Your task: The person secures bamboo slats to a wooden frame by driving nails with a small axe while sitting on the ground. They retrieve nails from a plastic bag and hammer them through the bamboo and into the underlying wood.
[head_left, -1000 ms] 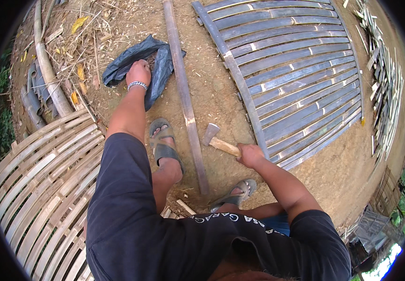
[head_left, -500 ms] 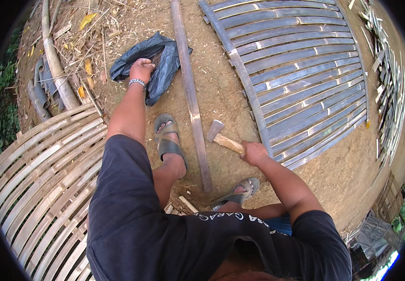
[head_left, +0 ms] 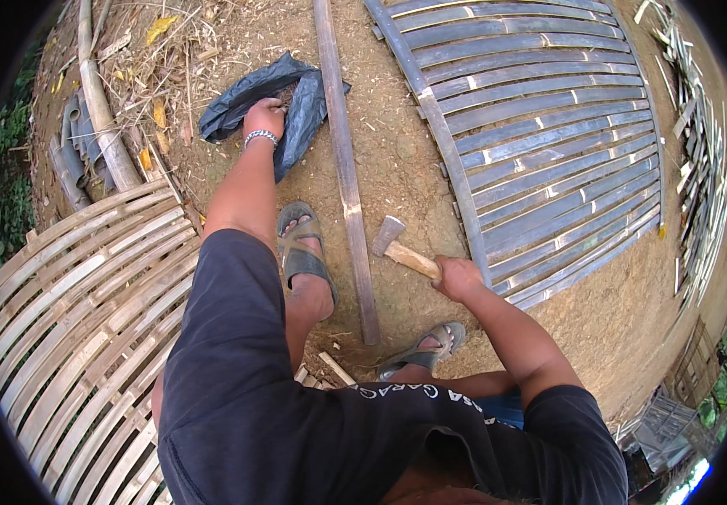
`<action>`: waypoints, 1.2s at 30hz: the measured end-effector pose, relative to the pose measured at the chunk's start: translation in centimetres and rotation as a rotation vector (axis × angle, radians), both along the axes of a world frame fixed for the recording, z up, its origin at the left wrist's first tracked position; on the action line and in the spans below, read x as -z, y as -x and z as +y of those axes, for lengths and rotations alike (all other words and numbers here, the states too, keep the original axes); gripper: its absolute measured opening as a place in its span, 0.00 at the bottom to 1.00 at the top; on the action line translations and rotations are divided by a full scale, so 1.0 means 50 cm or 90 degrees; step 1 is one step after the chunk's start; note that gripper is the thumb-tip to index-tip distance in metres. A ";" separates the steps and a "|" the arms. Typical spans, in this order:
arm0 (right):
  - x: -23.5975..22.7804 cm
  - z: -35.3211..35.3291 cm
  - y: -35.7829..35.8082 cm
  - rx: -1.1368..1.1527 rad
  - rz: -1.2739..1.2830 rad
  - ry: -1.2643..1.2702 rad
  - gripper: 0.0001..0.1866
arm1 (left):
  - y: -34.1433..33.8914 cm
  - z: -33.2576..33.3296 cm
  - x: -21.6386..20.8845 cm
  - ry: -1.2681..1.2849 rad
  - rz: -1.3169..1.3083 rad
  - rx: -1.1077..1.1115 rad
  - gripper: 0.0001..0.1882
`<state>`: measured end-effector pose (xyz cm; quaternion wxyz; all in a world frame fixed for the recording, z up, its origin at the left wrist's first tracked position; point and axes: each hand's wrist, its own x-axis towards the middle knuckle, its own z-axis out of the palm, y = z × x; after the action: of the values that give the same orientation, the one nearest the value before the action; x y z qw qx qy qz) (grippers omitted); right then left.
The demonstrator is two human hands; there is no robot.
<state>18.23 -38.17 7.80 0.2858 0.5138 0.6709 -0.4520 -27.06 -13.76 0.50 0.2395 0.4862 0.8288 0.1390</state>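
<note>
My right hand (head_left: 459, 279) grips the wooden handle of a hatchet (head_left: 412, 258), whose metal head points up and left over the bare ground. My left hand (head_left: 264, 116), with a chain bracelet at its wrist, is at the mouth of a crumpled black plastic bag (head_left: 302, 126). Its fingers look drawn together over small dark bits inside the bag, and whatever they hold is too small to make out. Just right of the bag, a long narrow strip of bamboo (head_left: 348, 194) lies on the ground, running down between my sandalled feet.
A panel of dark bamboo slats (head_left: 549, 122) lies at the right. Pale slats (head_left: 69, 311) form another panel at the lower left. A bamboo pole (head_left: 98, 109) and dry litter lie at the upper left, and loose split strips (head_left: 704, 185) are heaped along the far right.
My left hand has shifted slightly up and to the right, over the bag's mouth. My right hand keeps its hold on the hatchet, nearly still.
</note>
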 end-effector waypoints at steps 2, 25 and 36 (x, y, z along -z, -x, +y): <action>0.002 -0.002 -0.005 0.005 -0.002 -0.003 0.21 | -0.017 0.009 0.002 0.017 0.018 -0.026 0.14; -0.032 -0.030 -0.066 0.138 0.238 -0.001 0.22 | -0.150 -0.025 -0.078 -0.440 -0.198 -0.132 0.10; -0.050 0.038 -0.148 0.341 0.100 -0.149 0.23 | -0.485 0.028 -0.147 -0.324 -0.251 0.334 0.09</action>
<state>25.65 -36.28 10.31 0.0425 0.6656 0.5789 -0.4691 -2.78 -12.36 7.85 0.2930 0.6888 0.5544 0.3639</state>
